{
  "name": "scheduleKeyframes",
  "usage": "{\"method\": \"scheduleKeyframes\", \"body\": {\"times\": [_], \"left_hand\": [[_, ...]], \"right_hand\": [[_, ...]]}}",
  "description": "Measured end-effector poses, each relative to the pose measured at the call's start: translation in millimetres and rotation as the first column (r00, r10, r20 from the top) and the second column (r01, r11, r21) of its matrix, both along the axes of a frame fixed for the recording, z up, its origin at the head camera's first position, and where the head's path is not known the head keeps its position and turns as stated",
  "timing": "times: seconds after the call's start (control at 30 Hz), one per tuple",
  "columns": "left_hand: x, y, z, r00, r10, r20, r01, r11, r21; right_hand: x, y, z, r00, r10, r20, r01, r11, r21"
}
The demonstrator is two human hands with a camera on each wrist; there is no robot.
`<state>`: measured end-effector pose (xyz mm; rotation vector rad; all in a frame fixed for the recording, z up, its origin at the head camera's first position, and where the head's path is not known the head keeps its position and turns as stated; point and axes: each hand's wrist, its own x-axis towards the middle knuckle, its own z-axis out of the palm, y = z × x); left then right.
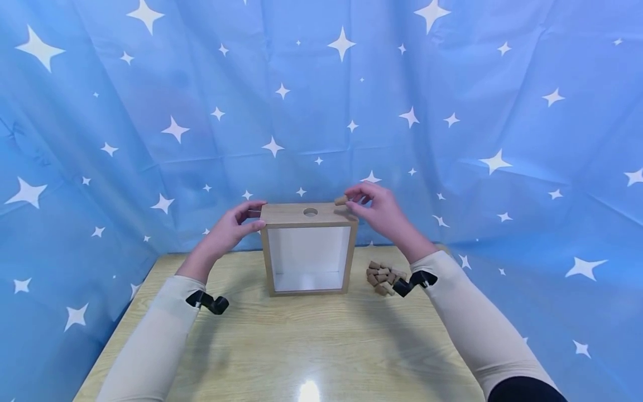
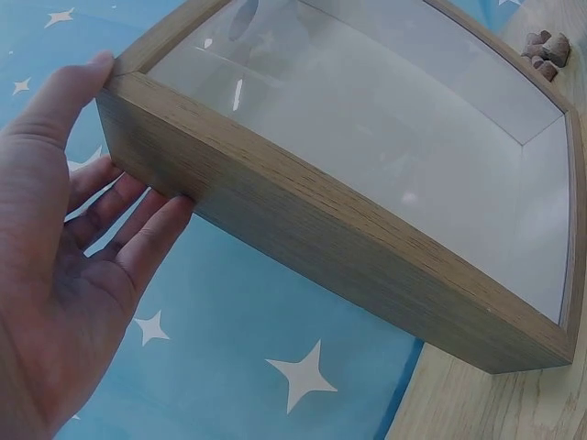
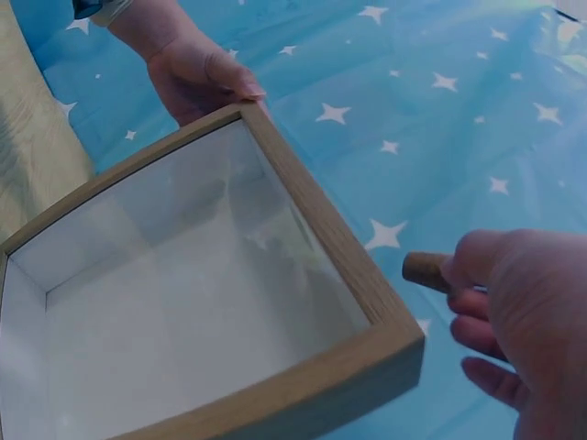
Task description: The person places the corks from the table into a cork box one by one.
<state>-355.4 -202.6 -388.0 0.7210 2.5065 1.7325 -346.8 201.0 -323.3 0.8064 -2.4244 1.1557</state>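
A wooden shadow box (image 1: 266,262) with a clear front and white inside stands upright on the table, a round hole (image 1: 310,212) in its top. My left hand (image 1: 232,228) grips its upper left corner; in the left wrist view the thumb lies on the front frame and the fingertips (image 2: 174,213) touch the side. Between thumb and fingers my right hand (image 1: 374,206) pinches a cork (image 3: 426,270), held just over the right end of the box top, right of the hole. More corks (image 1: 382,276) lie heaped on the table to the right of the box.
The pale wooden table (image 1: 281,346) reaches back to a blue curtain (image 1: 321,111) with white stars, which hangs close behind the box. Black camera mounts (image 1: 213,303) sit on both sleeved wrists, the right one overlapping the cork pile in the head view.
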Motion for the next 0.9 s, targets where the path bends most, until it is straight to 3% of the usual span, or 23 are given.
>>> {"method": "scheduleKeyframes", "body": {"times": [0.23,0.47,0.9], "left_hand": [[-1.7,-0.9,0.6,1.0,-0.019,0.009,0.019,0.999,0.025],[-2.7,-0.3,1.6,1.0,-0.02,0.011,0.02,1.0,0.023],[-6.0,-2.4,-1.5,0.999,-0.028,0.02,0.028,0.999,0.023]], "right_hand": [[-6.8,-18.9,8.6,0.998,0.056,-0.012,-0.054,0.995,0.081],[-14.4,-33.8,10.0,0.996,0.09,0.008,-0.091,0.991,0.1],[-15.8,-51.5,8.5,0.99,0.12,0.077,-0.129,0.983,0.132]]}}
